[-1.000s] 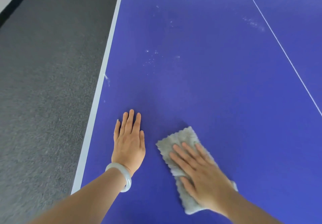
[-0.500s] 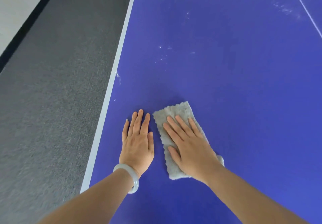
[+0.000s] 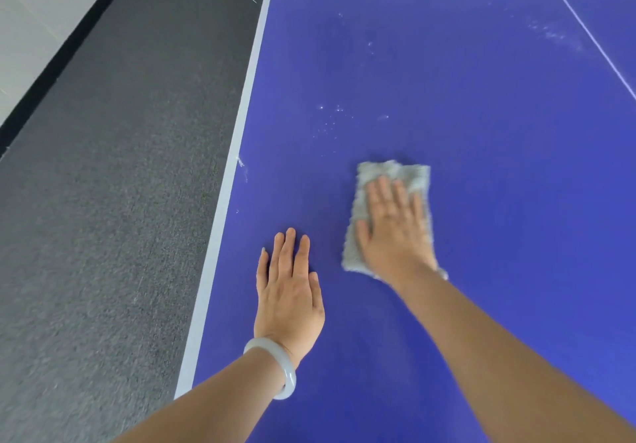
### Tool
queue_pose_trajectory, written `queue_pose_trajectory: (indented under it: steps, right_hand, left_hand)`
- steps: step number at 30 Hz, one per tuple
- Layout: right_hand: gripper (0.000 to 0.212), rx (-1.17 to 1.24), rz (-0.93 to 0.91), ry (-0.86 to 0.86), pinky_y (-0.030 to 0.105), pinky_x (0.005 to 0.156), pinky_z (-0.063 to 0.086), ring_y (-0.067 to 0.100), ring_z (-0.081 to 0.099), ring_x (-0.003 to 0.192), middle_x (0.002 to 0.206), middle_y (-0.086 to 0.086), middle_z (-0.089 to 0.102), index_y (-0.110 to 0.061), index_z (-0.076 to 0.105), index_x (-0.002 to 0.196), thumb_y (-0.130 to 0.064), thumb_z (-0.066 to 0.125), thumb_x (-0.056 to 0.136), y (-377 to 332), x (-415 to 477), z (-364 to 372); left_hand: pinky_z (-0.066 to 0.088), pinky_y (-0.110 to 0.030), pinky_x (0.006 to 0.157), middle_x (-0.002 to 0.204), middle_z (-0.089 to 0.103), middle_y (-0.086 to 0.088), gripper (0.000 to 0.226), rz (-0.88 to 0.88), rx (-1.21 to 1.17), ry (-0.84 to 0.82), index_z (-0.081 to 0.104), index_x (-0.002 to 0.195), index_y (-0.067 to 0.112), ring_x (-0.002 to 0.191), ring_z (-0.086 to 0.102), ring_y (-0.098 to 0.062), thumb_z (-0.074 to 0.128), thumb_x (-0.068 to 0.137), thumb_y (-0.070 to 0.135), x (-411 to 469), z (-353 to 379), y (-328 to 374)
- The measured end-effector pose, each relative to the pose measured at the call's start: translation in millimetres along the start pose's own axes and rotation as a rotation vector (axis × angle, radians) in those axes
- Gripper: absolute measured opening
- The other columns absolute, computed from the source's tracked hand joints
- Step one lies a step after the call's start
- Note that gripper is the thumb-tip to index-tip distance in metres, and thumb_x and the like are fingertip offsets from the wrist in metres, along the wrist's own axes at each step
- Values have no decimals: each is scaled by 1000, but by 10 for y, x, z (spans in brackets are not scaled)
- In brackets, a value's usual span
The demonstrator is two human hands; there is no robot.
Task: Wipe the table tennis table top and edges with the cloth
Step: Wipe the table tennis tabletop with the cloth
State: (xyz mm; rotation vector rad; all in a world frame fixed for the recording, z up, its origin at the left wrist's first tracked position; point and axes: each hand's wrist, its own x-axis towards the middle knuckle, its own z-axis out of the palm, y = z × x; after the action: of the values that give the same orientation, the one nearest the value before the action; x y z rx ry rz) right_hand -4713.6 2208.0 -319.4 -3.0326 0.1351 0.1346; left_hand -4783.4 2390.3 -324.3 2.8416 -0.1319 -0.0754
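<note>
- Blue worktop (image 3: 499,201), white specks (image 3: 332,115) above centre.
- My right hand (image 3: 392,229) presses the cloth (image 3: 395,171) flat; left hand (image 3: 289,291) rests flat, holding nothing.
- Mid-wipe, I judge; next, push up through the specks.

We see the right hand (image 3: 392,232) flat on the grey cloth (image 3: 407,172), pressing it onto the blue counter (image 3: 481,132). Left hand (image 3: 289,291) lies flat nearby, apart from the cloth, with a pale bracelet (image 3: 287,370) on the wrist. White specks (image 3: 330,115) sit just beyond the cloth. Grey carpet (image 3: 103,201) on the left.

The blue table top (image 3: 481,167) bears a grey cloth (image 3: 411,175), scattered white specks (image 3: 332,115) and a thin white line (image 3: 585,29).
</note>
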Motion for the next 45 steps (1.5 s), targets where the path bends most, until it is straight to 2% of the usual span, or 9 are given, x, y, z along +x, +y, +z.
queue_pose_trajectory:
  steps: [6, 10, 16, 21, 26, 32, 38, 41, 45]
  right_hand:
    - [61, -36, -403, -127, 37, 124, -9, 9, -19, 151, 165, -12, -10, -27, -3, 159, -44, 9, 101, 88, -801, 77]
    - [59, -9, -121, -64, 45, 122, 12, 15, 11, 153, 165, -5, 19, -21, 23, 157, -42, 18, 102, 456, -1455, 40]
    - [67, 93, 555, 32, 50, 123, -3, 21, -2, 154, 168, -5, 3, -24, 6, 160, -47, 7, 96, -96, -948, 97]
    - [59, 108, 282, -4, 49, 122, -10, 21, -10, 153, 167, -10, -4, -30, 2, 159, -42, 19, 103, -1054, 76, 101]
    - [56, 26, -82, -23, 44, 125, -3, 15, -6, 154, 166, -11, 4, -32, 8, 158, -38, 26, 106, -1175, -635, 199]
    - [59, 56, 233, -31, 42, 124, 2, 14, 1, 154, 167, -10, 7, -27, 14, 159, -46, 16, 102, -874, -1831, 226]
    - [65, 101, 654, 78, 48, 123, -6, 21, -9, 154, 167, -5, -3, -27, 3, 160, -49, 11, 100, -965, -809, 246]
    - [65, 140, 670, 63, 51, 122, -9, 24, -11, 153, 167, -1, -6, -23, 2, 160, -48, 15, 101, -1002, -106, 190]
    - [64, 124, 568, 49, 48, 123, -11, 22, -11, 153, 167, -5, -5, -26, 2, 160, -48, 17, 102, -987, 441, 113]
  left_hand:
    - [-8, -20, 120, 163, 16, 7, 50, 134, -298, -57, 38, 149, 21, 145, -11, 9, 47, 101, 14, -45, -182, -217]
    - [19, -36, 120, 158, 33, -2, 48, 398, -35, -75, 46, 146, 15, 149, 25, -17, 37, 101, 29, -169, -341, -868]
    - [20, -48, 120, 165, 17, 1, 59, 472, 104, -115, 24, 157, 22, 152, 14, -19, 26, 103, 46, -129, -294, -1181]
    - [16, -48, 120, 163, 24, -2, 59, 485, 58, -109, 30, 155, 20, 151, 19, -22, 30, 101, 44, -111, -292, -1181]
    - [21, -51, 120, 162, 27, -5, 56, 514, 85, -139, 38, 151, 18, 151, 20, -25, 29, 101, 42, -105, -340, -1239]
    - [16, -52, 121, 165, 17, -4, 58, 530, 83, -179, 26, 156, 19, 152, 12, -25, 24, 103, 41, -119, -351, -1237]
    - [17, -49, 116, 160, 26, -15, 59, 585, 76, -180, 37, 151, 7, 150, 20, -32, 30, 99, 35, -139, -407, -1227]
    - [23, -46, 111, 155, 36, -18, 60, 644, 112, -175, 48, 143, 3, 144, 34, -34, 40, 94, 35, -126, -401, -1267]
    - [40, -50, 106, 144, 54, -9, 77, 829, 195, -253, 66, 128, 6, 130, 51, -39, 80, 65, 48, 38, -355, -1324]
